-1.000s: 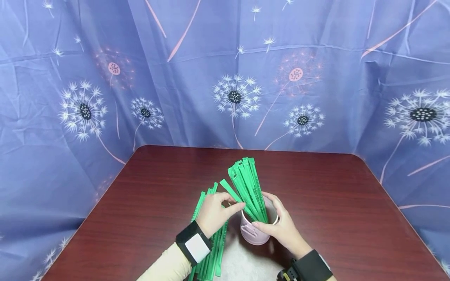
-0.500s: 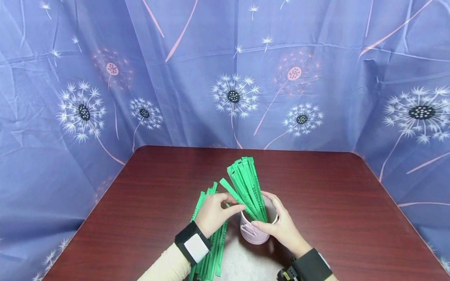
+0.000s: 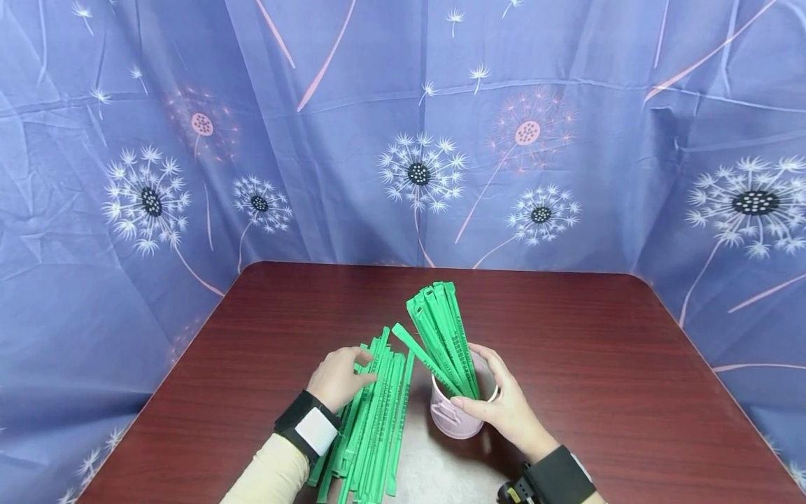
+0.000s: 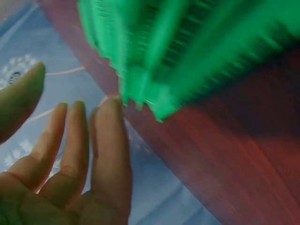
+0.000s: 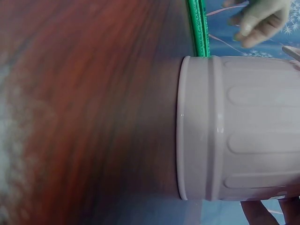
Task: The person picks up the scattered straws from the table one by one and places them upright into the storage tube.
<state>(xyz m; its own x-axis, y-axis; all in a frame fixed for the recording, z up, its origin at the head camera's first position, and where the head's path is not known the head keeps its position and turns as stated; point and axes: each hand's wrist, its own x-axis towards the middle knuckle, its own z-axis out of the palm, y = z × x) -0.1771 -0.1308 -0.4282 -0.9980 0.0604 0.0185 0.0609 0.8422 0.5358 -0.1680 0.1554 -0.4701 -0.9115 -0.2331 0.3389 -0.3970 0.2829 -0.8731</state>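
Note:
My right hand [image 3: 511,409] grips a pale pink cup [image 3: 455,418], fingers round its far side and thumb at the near rim. Long, narrow green packets with dark print, a bundle [image 3: 443,332], stand in the cup, leaning left. One packet [image 3: 415,348] slants further left than the others. My left hand [image 3: 340,378] hovers at the left side of a loose pile of the same packets [image 3: 380,420]. In the left wrist view its fingers [image 4: 110,154] are extended and apart from the thumb, holding nothing. The right wrist view shows the ribbed side of the cup [image 5: 258,126].
The dark red-brown table [image 3: 598,336] carries the pile and cup, with a whitish patch [image 3: 434,469] at its near middle. A blue dandelion-print cloth [image 3: 340,140] hangs behind and along both sides.
My left hand has let go of the slanting packet at the cup's rim and moved left over the pile. The right hand and cup have stayed in place.

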